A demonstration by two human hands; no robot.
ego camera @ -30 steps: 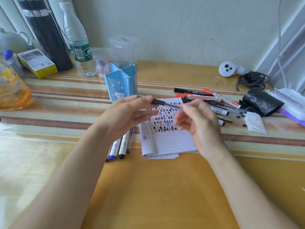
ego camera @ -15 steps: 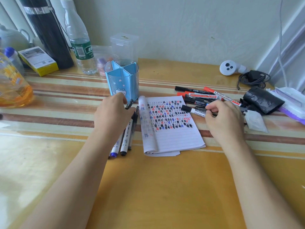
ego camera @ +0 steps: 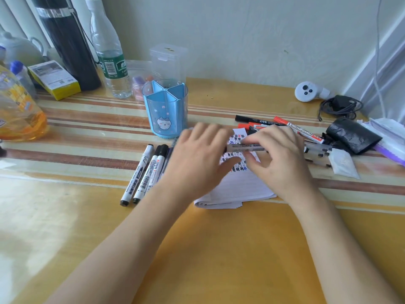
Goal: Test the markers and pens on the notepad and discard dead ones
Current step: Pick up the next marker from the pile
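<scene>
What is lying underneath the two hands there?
A notepad, its top rows filled with black, red and blue test scribbles. The left hand, the right hand and the marker it holds cover much of the page.

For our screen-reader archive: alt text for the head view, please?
Over a scribbled notepad, the right hand holds a white marker level while the blurred left hand reaches its other end. Several markers lie left of the pad, a marker pile to its right, a blue pen holder behind.
</scene>
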